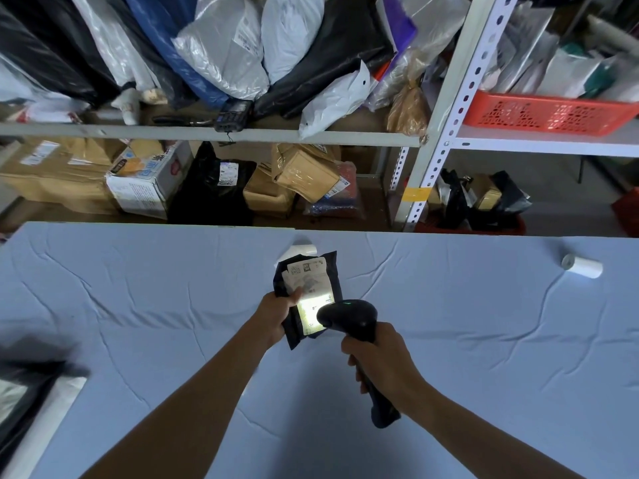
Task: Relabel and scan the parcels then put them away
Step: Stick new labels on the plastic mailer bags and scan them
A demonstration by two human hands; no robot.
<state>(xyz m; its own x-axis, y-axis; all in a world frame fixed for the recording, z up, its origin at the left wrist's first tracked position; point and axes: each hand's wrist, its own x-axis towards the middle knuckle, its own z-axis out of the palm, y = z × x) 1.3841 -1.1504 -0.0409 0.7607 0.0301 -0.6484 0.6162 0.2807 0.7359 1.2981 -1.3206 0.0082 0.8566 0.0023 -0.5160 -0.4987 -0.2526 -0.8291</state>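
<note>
My left hand [278, 314] grips a small black parcel [307, 288] by its left edge, holding it above the blue-covered table [138, 305]. A white label on the parcel faces up, and its lower part is lit by a bright scanner beam. My right hand [378, 354] is closed around the handle of a black barcode scanner [349, 316], whose head points at the label from the right and shows a small green light.
A white label roll [582, 266] lies at the table's far right, another [301, 250] just behind the parcel. Black and white parcels [24, 399] lie at the left edge. Metal shelves [207, 134] behind the table hold bags, boxes, a handheld terminal [231, 115] and a red basket [549, 114].
</note>
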